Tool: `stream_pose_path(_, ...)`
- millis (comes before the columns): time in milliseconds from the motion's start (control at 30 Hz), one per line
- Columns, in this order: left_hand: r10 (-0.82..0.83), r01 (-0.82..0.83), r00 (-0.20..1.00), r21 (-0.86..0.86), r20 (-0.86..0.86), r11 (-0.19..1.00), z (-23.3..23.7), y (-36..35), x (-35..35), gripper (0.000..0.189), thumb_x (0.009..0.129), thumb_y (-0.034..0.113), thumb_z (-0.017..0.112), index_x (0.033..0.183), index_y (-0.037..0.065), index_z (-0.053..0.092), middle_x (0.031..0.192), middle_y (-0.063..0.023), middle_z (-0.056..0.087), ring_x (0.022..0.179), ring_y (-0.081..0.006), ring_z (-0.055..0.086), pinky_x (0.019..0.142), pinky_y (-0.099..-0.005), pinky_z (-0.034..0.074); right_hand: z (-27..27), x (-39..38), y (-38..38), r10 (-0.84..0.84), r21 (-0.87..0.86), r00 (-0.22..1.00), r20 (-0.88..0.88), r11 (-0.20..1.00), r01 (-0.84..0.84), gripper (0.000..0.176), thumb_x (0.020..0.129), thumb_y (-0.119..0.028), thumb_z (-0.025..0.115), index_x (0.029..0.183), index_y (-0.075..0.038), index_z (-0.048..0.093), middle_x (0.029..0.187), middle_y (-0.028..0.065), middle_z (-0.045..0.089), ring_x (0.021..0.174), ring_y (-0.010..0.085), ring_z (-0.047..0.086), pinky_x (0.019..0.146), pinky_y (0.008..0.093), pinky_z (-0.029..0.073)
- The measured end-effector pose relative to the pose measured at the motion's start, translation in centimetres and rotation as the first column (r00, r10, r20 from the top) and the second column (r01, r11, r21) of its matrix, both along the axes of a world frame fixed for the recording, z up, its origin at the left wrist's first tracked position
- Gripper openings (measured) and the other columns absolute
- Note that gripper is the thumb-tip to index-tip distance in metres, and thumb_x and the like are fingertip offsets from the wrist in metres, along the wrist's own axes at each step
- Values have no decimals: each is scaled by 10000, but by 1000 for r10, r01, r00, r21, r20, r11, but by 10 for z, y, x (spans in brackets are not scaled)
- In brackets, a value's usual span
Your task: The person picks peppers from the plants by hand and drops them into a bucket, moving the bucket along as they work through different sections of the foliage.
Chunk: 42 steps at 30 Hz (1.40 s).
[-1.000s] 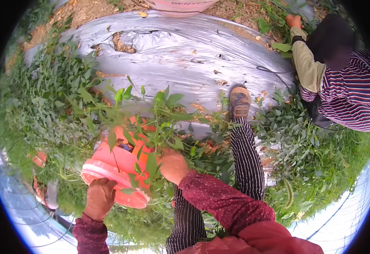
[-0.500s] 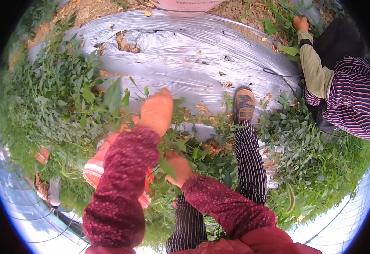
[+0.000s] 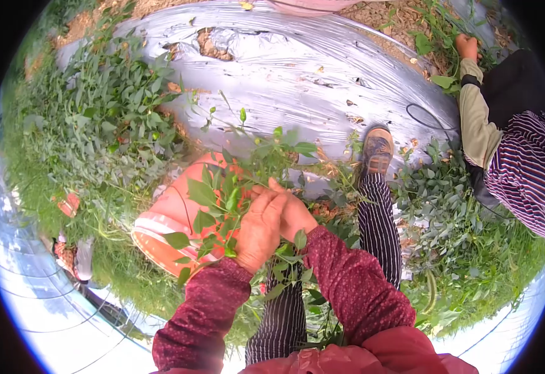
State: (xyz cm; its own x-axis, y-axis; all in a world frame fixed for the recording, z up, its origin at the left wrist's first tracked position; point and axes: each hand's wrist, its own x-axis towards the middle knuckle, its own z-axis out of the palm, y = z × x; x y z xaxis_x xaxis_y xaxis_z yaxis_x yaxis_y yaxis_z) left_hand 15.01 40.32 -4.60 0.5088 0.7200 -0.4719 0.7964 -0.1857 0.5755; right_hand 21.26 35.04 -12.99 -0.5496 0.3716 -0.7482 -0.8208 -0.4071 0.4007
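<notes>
My left hand (image 3: 260, 229) is closed around a leafy green pepper stem (image 3: 202, 219) in the middle of the view. Several small green peppers (image 3: 232, 201) show among its leaves, to the left of the fingers. My right hand (image 3: 294, 213) is pressed against the left one, its fingers curled at the same stem; the fingertips are partly hidden. Just behind the leaves, an orange bucket (image 3: 171, 198) lies tilted among the plants. More leaves hang below my wrists, over my striped trouser leg (image 3: 283, 318).
Silver plastic mulch (image 3: 272, 81) covers the bed ahead, with torn holes. Dense pepper plants (image 3: 107, 112) grow on the left. My shoe (image 3: 378, 149) stands at the mulch edge. Another person's hand (image 3: 467, 47) reaches into plants at upper right. A pink container (image 3: 313, 5) is at the top.
My left hand has come down and back toward my body, turning over to meet my right hand. The leafy stem now shows in front of the bucket. The view has shifted slightly.
</notes>
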Motion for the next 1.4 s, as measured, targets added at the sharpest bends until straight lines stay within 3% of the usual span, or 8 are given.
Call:
stream_pose_path(333,20,-18,999,-52,39,998,9,-8,-9,454,648,-91,519,1086,28,513,977,-170,538,909,-364,536,783,-403,458,-7,-9,-18,249,30,931,267,963,-267,324,943,-295,449,999,8,547,885,54,583,783,154,552,722,301,464)
stream_pose_path(633,-39,66,988,-183,146,981,62,8,13,406,709,-120,481,1093,13,502,952,-186,540,887,-369,543,758,-444,459,13,-1,-16,295,105,868,398,926,-363,343,901,-356,507,906,-20,578,815,35,565,745,109,479,722,274,398)
stream_pose_path(767,114,-101,990,152,-82,983,46,53,-25,336,756,-12,562,1087,10,515,977,-194,551,904,-360,554,761,-434,458,23,-3,-2,381,-64,833,401,919,-390,358,905,-361,499,951,-18,591,857,14,574,783,103,477,764,276,389)
stream_pose_path(833,12,-31,886,-33,-464,999,47,65,-40,415,754,149,657,1115,19,498,955,-185,578,847,-389,567,711,-419,468,25,-2,0,400,-91,822,405,912,-400,363,907,-362,491,988,-24,594,939,23,582,865,113,484,825,314,374)
stream_pose_path(967,-96,-130,886,-441,-454,888,33,42,-57,433,728,226,692,1072,20,529,824,-203,616,791,-360,606,689,-412,476,24,-5,-4,354,-71,857,376,932,-354,367,904,-366,492,997,-27,598,954,32,587,891,118,485,846,338,364)
stream_pose_path(1200,43,-60,995,-201,-91,978,54,19,-34,192,722,107,665,824,35,519,763,-143,548,658,-307,573,588,-367,459,11,-7,-9,430,-111,825,366,901,-420,327,893,-336,503,967,-33,599,889,22,592,799,104,499,741,271,387)
stream_pose_path(1333,-240,208,934,-144,-265,968,67,6,-18,173,716,64,661,805,48,514,754,-118,519,624,-287,566,539,-367,463,12,-5,-9,403,-135,849,343,915,-380,263,889,-299,523,868,-42,569,826,33,566,728,128,520,634,275,436)
stream_pose_path(1400,-203,168,948,-156,-246,973,72,9,-13,175,709,42,658,811,55,517,735,-107,511,604,-283,560,524,-358,460,16,2,-6,438,-142,820,368,898,-416,268,889,-301,517,868,-38,567,836,42,571,724,130,521,626,282,440)
